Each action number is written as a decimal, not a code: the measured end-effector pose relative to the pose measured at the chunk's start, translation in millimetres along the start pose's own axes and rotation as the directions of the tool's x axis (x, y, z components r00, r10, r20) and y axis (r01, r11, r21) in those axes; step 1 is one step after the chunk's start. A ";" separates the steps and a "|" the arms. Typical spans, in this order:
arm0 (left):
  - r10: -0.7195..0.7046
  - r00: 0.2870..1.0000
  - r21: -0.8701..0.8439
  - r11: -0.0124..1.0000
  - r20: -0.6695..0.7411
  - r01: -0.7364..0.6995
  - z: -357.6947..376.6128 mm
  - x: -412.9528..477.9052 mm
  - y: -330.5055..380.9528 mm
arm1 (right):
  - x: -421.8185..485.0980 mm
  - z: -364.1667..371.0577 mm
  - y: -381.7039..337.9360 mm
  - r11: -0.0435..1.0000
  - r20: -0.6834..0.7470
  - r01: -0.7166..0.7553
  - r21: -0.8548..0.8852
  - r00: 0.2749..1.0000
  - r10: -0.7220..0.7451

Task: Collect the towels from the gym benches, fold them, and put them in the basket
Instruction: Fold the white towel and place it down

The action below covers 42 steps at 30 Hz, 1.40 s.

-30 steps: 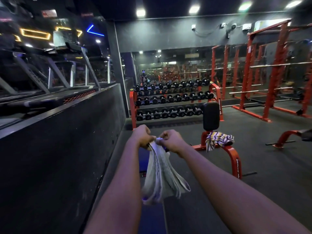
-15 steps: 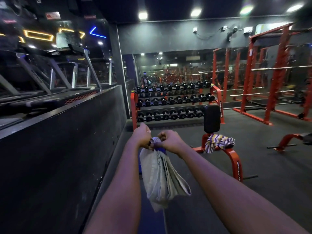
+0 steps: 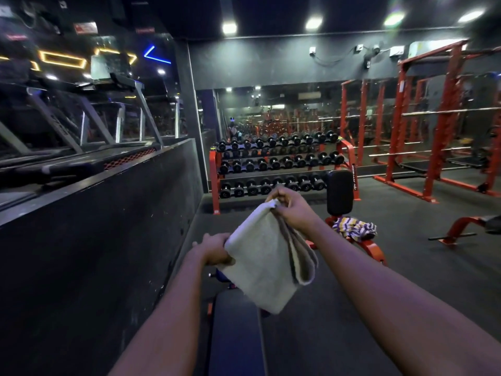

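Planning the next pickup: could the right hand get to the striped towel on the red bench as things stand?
Probably not yet. The right hand is pinching the top of the grey towel, so its grip is taken, and the striped towel lies farther off on the red bench. The floor between looks clear.

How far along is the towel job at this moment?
Done: the grey towel is off its bench and already layered. In hand: left hand and right hand hold it mid-fold. Left: the striped towel lies on the red bench; no basket is in view.

Left hand (image 3: 214,249) dropped along towel (image 3: 264,263)
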<state>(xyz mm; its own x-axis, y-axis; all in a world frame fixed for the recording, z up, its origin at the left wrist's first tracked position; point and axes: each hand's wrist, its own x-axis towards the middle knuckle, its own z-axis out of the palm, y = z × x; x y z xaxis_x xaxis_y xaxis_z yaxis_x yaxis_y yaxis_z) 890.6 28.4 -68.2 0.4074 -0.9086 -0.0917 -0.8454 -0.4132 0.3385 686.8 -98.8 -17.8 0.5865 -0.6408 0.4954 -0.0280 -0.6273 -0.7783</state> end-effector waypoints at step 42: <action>-0.460 0.824 -0.676 0.725 -0.331 0.133 87.9 -17.3 -69.2 | -75.9 121.2 130.3 0.782 -0.079 -0.608 0.138 0.781 0.620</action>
<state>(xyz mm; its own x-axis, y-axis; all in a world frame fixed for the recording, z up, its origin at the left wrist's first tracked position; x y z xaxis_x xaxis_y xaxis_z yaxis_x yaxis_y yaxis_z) 911.7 67.4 -172.3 0.8388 -0.5388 0.0790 -0.3253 -0.3795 0.8661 736.8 -78.3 -203.6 0.3768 -0.9240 -0.0655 -0.2668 -0.0405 -0.9629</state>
